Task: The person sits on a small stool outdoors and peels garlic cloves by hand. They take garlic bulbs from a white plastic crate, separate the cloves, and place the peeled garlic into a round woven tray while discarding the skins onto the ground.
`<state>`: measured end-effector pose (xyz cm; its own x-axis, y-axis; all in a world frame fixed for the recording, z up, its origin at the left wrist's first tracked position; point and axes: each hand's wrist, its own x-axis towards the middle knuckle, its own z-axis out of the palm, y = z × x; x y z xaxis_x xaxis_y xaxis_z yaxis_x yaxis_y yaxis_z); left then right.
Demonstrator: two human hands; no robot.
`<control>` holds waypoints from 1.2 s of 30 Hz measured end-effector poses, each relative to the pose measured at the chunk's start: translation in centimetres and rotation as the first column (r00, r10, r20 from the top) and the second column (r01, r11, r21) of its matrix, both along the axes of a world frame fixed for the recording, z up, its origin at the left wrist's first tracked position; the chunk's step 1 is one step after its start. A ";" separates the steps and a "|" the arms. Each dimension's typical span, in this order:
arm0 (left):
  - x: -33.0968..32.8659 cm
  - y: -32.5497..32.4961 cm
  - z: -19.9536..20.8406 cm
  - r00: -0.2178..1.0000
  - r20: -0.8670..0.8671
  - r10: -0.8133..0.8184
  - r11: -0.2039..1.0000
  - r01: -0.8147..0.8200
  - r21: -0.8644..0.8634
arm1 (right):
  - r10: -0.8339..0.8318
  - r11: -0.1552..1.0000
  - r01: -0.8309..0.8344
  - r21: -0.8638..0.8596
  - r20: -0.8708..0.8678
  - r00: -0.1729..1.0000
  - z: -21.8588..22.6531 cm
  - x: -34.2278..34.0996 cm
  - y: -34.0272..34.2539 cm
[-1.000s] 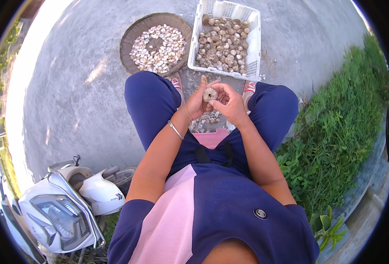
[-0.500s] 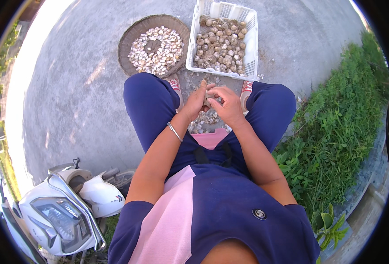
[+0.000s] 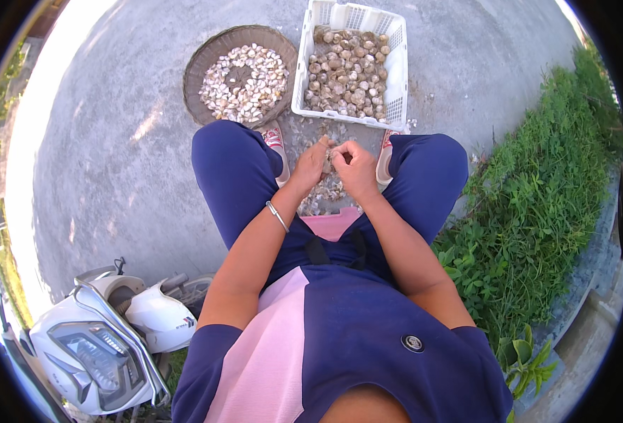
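Between my knees, my left hand [image 3: 309, 166] is closed around a greyish garlic bulb [image 3: 328, 164], mostly covered by the fingers. My right hand [image 3: 358, 172] meets it from the other side, its thumb and fingertips pinched against the bulb. Whether a loose bit of skin is in that pinch is too small to see. Beyond my left foot, a round woven basket [image 3: 196, 76] carries pale separated garlic cloves [image 3: 268, 70]. Beside it, a white plastic crate [image 3: 397, 67] holds many whole garlic bulbs [image 3: 350, 70].
Papery garlic skins [image 3: 325, 194] litter the concrete between my feet, in front of a pink surface [image 3: 331, 224] between my thighs. A white scooter [image 3: 96, 359] stands at the lower left. Green plants [image 3: 537, 190] grow along the right, beside a concrete edge.
My right hand has drawn its spread fingers into a pinch at the bulb. My left hand still holds the bulb. The whole view has shifted slightly.
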<state>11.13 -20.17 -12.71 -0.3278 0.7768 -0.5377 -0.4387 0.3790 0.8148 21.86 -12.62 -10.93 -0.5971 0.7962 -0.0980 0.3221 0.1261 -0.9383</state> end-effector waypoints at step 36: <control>0.1 0.2 1.1 0.995 -0.031 -0.093 0.994 0.094 0.060 | 0.147 0.963 -0.219 0.155 0.376 0.915 -1.8 2.4 2.6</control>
